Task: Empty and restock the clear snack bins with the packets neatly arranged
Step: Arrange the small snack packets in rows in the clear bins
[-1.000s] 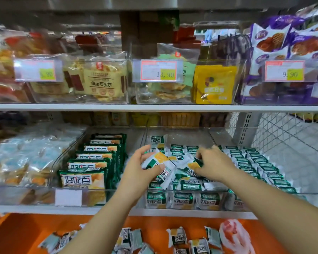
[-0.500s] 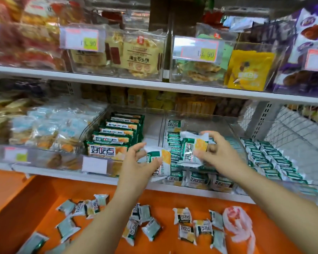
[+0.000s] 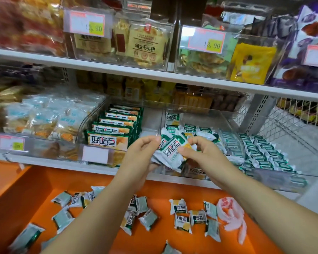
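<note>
- My left hand (image 3: 141, 153) and right hand (image 3: 200, 153) meet at the front of the middle clear snack bin (image 3: 209, 118) on the lower white shelf (image 3: 62, 163).
- I have a small bundle of white-and-green snack packets (image 3: 170, 153) between them. My left fingers are curled round its left edge. My right thumb and fingers pinch the top packet from the right.
- The bundle sits just above the bin's front edge, tilted, with the printed face of the top packet towards the head camera.
- Behind my hands, loose packets (image 3: 191, 131) of the same kind lie jumbled in the middle bin.
- In the clear bin on the right (image 3: 275, 178), more of them stand in tidy rows (image 3: 261, 156).
- In the bin on the left, larger green packs (image 3: 108, 139) stand one behind another above a blank label (image 3: 95, 154).
- Below the shelf, more small packets (image 3: 180, 213) lie scattered across the orange worktop (image 3: 44, 180), some face up, some face down.
- A crumpled pink-and-white plastic bag (image 3: 229, 211) lies at the right end of that scatter.
- On the upper shelf, clear bins of biscuit packs carry price tags (image 3: 206, 40) reading 13.90.
</note>
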`<state>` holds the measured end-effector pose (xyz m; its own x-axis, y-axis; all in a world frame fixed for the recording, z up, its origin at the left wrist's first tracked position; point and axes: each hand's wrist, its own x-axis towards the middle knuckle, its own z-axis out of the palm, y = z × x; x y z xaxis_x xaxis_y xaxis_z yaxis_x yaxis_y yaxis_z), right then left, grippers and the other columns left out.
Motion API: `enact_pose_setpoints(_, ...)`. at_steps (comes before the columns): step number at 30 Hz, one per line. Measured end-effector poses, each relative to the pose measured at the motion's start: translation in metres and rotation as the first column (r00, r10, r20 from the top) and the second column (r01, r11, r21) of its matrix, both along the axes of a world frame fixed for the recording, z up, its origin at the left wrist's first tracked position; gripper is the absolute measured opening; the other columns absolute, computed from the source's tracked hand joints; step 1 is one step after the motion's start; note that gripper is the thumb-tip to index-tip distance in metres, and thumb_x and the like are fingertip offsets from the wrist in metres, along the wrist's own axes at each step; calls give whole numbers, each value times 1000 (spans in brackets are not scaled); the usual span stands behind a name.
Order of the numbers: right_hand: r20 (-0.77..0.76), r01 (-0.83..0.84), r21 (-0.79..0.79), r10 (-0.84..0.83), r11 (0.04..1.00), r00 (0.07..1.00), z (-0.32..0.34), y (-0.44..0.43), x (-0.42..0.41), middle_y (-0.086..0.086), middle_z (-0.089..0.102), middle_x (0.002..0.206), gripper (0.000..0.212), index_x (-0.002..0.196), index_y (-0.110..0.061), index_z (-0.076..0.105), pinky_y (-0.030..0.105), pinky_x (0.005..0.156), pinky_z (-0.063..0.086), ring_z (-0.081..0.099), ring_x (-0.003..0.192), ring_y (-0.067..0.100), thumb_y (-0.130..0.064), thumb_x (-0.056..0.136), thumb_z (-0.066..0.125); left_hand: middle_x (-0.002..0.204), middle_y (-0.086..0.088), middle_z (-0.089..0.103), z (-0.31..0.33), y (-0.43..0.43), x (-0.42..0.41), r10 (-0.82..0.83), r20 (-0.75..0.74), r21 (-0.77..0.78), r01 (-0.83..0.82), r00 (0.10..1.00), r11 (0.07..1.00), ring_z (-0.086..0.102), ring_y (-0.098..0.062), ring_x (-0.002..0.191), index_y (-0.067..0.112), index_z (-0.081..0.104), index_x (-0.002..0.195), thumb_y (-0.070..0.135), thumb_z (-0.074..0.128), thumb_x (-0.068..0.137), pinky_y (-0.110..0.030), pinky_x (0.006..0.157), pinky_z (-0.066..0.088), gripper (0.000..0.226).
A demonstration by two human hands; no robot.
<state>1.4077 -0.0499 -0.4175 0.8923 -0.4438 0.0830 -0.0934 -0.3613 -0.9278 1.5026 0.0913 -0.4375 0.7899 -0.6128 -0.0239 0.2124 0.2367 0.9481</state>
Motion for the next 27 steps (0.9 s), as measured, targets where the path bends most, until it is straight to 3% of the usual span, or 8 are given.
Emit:
enact_pose_setpoints(3,34,58,-19,-58,998,998,4,1,3,5,64,99,27,86,-26,61,36,75,48,58,82,19,-47,75,73,108,-4,70,2,-1,-5,-100,64,-20,101,993,995,69,-15,96,25,57,113,42,67,71,-34,89,54,46)
enact_pose_setpoints(6,4,39,-29,-39,999,999,5,-1,3,15,66,100,40,85,-30,59,47,81,50,61,80,20,-55,59,76,116,-1,64,-1,-2,-6,-101,207,77,87,973,993,68,-12,95,41,52,116,40,84,66,-33,87,55,59)
enact_pose_setpoints(11,-52,-149,102,154,984,987,15,-13,-4,4,66,116,64,130,-31,40,36,83,55,68,96,17,-10,80,74,114,6,63,7,1,2,-187,384,138,144,904,980,66,-1,85,36,45,129,10,75,79,-20,69,52,63)
enact_pose_setpoints(14,-147,-220,0,217,976,965,30,-24,-6,-5,71,99,65,135,-32,41,29,73,54,67,85,12,-9,82,70,128,10,52,18,-2,5,-252,466,180,188,848,966,66,-1,92,42,42,125,9,75,79,-19,67,53,65)
enact_pose_setpoints(19,-273,-247,-229,182,941,945,50,-40,1,-12,58,113,49,122,-27,54,20,72,52,64,74,1,-18,79,76,128,13,48,31,-22,14,-275,523,202,196,807,960,66,-9,97,38,41,130,14,76,78,-20,65,53,68)
enact_pose_setpoints(21,-321,-250,-325,143,912,936,52,-48,8,-16,57,112,44,116,-29,56,21,75,51,63,75,1,-22,78,77,127,15,49,31,-31,21,-240,548,208,148,801,967,65,-9,101,37,43,131,20,74,80,-26,75,56,62)
enact_pose_setpoints(23,-307,-187,-363,72,913,949,50,-62,20,-13,60,110,41,112,-27,57,27,76,51,66,77,6,-24,77,77,126,18,51,28,-38,32,-152,573,201,42,806,979,59,-6,109,36,46,132,28,70,85,-29,91,52,54)
enact_pose_setpoints(27,-91,139,-385,-187,912,978,40,-99,53,-5,64,110,45,116,-19,55,31,79,54,66,87,14,-23,78,78,128,13,53,11,-53,59,-15,633,222,-164,774,961,52,-3,112,33,52,126,28,62,92,-25,95,42,36)
